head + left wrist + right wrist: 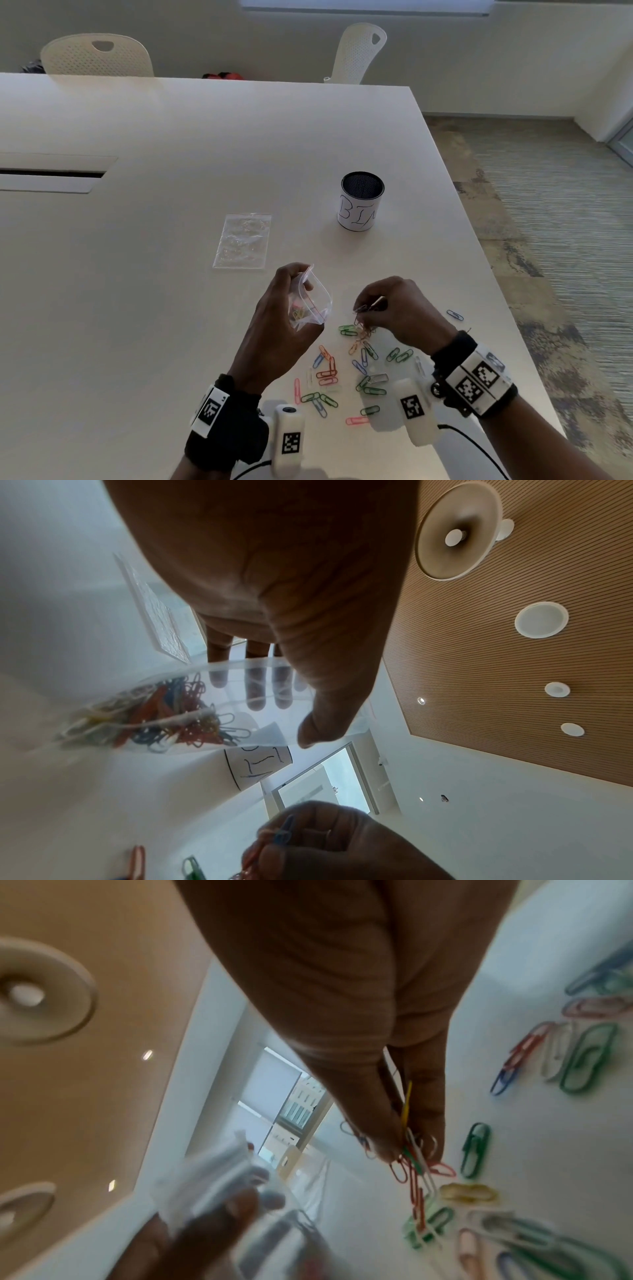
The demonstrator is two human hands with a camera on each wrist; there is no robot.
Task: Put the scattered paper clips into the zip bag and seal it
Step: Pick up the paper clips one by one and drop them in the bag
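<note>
Clips point(416, 1161) pinched in right hand point(399, 313) — count unclear.

Green, red, blue, pink, orange and white paper clips point(346, 380) dot the off-white table point(171, 291). The clear zip bag point(310, 301) has a red seal line. The black mesh cup point(362, 200) wears a white label.

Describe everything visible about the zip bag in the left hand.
The zip bag is small, clear, soft plastic with a red line below its mouth. The left hand holds it above the table, thumb on one wall, fingers behind the other, mouth open toward the right hand. Mixed-colour clips are piled at its bottom.
</note>
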